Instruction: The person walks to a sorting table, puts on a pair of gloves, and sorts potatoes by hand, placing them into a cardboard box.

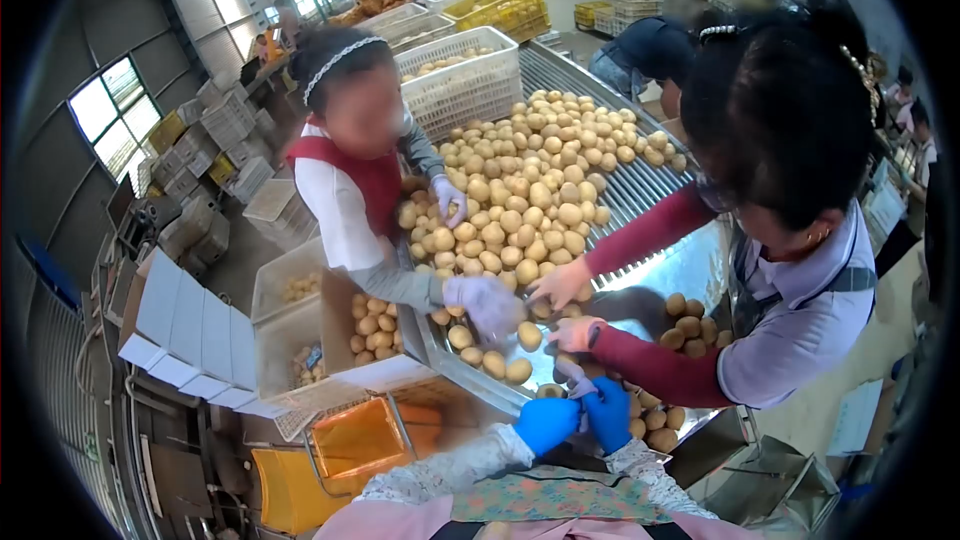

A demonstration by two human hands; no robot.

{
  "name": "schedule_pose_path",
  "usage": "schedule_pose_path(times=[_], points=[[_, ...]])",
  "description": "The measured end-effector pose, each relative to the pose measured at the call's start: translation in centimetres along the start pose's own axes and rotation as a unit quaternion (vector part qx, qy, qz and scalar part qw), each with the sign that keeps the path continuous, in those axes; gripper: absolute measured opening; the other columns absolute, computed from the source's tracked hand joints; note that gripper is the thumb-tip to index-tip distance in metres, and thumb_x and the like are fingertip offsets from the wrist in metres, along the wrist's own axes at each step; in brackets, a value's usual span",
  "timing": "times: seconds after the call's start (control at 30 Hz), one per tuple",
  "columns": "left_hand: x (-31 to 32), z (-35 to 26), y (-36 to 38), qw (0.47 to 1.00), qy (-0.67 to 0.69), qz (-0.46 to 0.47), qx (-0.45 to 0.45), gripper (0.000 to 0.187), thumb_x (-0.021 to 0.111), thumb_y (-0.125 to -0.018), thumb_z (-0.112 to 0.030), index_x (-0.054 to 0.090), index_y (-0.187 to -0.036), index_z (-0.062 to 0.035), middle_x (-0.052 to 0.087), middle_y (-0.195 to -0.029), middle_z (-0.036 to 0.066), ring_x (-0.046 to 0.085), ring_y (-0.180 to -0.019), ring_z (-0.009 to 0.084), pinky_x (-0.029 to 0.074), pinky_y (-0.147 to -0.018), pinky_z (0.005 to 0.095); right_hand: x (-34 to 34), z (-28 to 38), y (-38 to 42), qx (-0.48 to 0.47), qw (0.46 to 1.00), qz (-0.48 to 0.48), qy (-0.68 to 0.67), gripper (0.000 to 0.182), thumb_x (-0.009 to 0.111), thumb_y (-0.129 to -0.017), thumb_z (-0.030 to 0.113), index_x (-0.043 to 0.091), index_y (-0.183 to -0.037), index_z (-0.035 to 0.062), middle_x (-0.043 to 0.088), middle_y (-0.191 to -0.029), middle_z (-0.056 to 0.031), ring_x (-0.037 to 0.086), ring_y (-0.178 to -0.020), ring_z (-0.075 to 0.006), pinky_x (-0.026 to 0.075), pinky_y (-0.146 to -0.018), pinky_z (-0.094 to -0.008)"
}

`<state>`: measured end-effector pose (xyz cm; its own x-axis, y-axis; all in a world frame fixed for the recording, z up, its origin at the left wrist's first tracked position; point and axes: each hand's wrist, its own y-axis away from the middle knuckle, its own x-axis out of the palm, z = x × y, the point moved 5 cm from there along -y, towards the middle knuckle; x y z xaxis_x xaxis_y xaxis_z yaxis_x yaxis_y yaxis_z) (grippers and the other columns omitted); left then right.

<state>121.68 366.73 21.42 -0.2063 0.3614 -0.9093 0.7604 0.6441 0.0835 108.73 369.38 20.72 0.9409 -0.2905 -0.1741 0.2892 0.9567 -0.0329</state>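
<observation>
My left hand (545, 423) and my right hand (608, 413), both in blue gloves, are pressed together at the near edge of a metal sorting table (690, 265). A round tan fruit (550, 391) sits right at my left fingers, which curl around it. A small pale piece (570, 373) sticks up between my hands; I cannot tell what it is or whether my right hand grips it. A heap of tan fruit (530, 190) covers the roller bed (640, 190) beyond.
A person in a red vest (350, 170) leans in from the left, white-gloved hand (485, 302) over the fruit. A person with maroon sleeves (650, 365) reaches in from the right. Cardboard boxes of fruit (370, 330) and an orange crate (360, 435) stand at the left. White crates (465, 85) sit behind.
</observation>
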Motion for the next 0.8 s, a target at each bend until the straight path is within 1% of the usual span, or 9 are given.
schedule_pose_path(times=[0.17,0.3,0.33,0.37,0.43,0.57,0.63,0.77,0.8], points=[[7.4,6.2,-1.6,0.95,0.292,0.048,0.101,0.03,0.05,-0.094,-0.009,0.055,-0.124,-0.0046,0.067,-0.094,0.011,0.064,-0.077,0.0255,0.051,-0.064,0.0386,1.4,1.4,0.7,0.004,0.996,0.005,0.091,0.032,0.068,-0.091,0.034,0.067,-0.079,0.0044,0.058,-0.062,-0.0113,0.058,-0.054,-0.0201,0.044,-0.053,-0.0351],[10.4,10.1,-2.5,0.739,0.674,0.018,0.002,0.042,0.04,-0.1,-0.001,0.047,-0.141,-0.0003,0.061,-0.118,0.01,0.059,-0.111,0.0184,0.049,-0.094,0.0332,4.2,3.3,1.2,-0.082,0.984,0.036,0.156,0.029,0.066,-0.093,0.026,0.066,-0.077,0.0027,0.061,-0.065,-0.0153,0.061,-0.054,-0.0243,0.044,-0.051,-0.0359],[10.5,10.1,-3.0,0.715,0.699,-0.037,0.004,0.046,0.038,-0.101,-0.002,0.042,-0.146,-0.0007,0.062,-0.113,0.01,0.06,-0.104,0.0176,0.05,-0.086,0.0331,5.0,3.9,1.1,-0.104,0.98,0.044,0.161,0.028,0.066,-0.094,0.027,0.066,-0.078,0.003,0.062,-0.067,-0.0147,0.061,-0.055,-0.0262,0.044,-0.052,-0.0364],[9.1,9.4,-3.7,0.715,0.699,-0.031,0.004,0.046,0.038,-0.101,-0.002,0.042,-0.146,-0.0007,0.062,-0.113,0.01,0.06,-0.104,0.0176,0.05,-0.086,0.0331,5.8,4.4,0.9,-0.127,0.977,0.049,0.166,0.028,0.066,-0.094,0.027,0.067,-0.079,0.0033,0.063,-0.069,-0.014,0.061,-0.056,-0.0281,0.044,-0.053,-0.0369],[2.1,7.5,-4.6,0.928,0.282,-0.241,0.036,0.045,0.04,-0.1,-0.003,0.043,-0.145,-0.0002,0.063,-0.107,0.012,0.061,-0.094,0.0174,0.05,-0.077,0.0333,6.8,4.4,-0.3,-0.155,0.973,0.056,0.162,0.028,0.063,-0.095,0.029,0.066,-0.078,0.0067,0.064,-0.07,-0.0119,0.06,-0.058,-0.0297,0.045,-0.054,-0.0376],[0.5,9.4,-7.2,0.933,0.351,-0.077,-0.003,0.047,0.045,-0.099,-0.008,0.041,-0.146,0.0003,0.065,-0.103,0.015,0.063,-0.089,0.017,0.051,-0.076,0.0335,8.6,5.8,-2.1,-0.251,0.923,0.124,0.265,0.029,0.062,-0.093,0.033,0.062,-0.074,0.0119,0.06,-0.068,-0.0104,0.061,-0.06,-0.0314,0.046,-0.054,-0.0407],[-6.7,5.9,-5.6,0.859,0.462,0.165,-0.145,0.051,0.052,-0.098,-0.015,0.041,-0.145,0.0006,0.068,-0.103,0.013,0.065,-0.092,0.0169,0.052,-0.073,0.0354,9.8,6.6,-2.0,-0.291,0.886,0.175,0.317,0.028,0.061,-0.094,0.034,0.064,-0.076,0.0129,0.061,-0.069,-0.0105,0.061,-0.06,-0.0314,0.046,-0.054,-0.04],[-1.4,7.2,-6.6,0.854,0.517,0.045,0.039,0.063,0.039,-0.106,-0.041,0.028,-0.152,0.0006,0.052,-0.141,0.023,0.055,-0.121,0.0213,0.043,-0.1,0.032,10.1,6.4,-1.5,-0.263,0.903,0.141,0.309,0.031,0.061,-0.095,0.033,0.062,-0.074,0.0098,0.062,-0.068,-0.0104,0.06,-0.058,-0.0302,0.046,-0.054,-0.0384],[-0.3,6.9,-7.2,0.775,0.62,-0.002,0.126,0.057,0.04,-0.107,-0.037,0.032,-0.15,-0.0003,0.053,-0.14,0.022,0.055,-0.123,0.0226,0.043,-0.102,0.032,10.0,6.5,-1.2,-0.217,0.928,0.125,0.278,0.031,0.061,-0.095,0.033,0.062,-0.076,0.0085,0.062,-0.069,-0.0115,0.061,-0.059,-0.0305,0.046,-0.055,-0.0384]])
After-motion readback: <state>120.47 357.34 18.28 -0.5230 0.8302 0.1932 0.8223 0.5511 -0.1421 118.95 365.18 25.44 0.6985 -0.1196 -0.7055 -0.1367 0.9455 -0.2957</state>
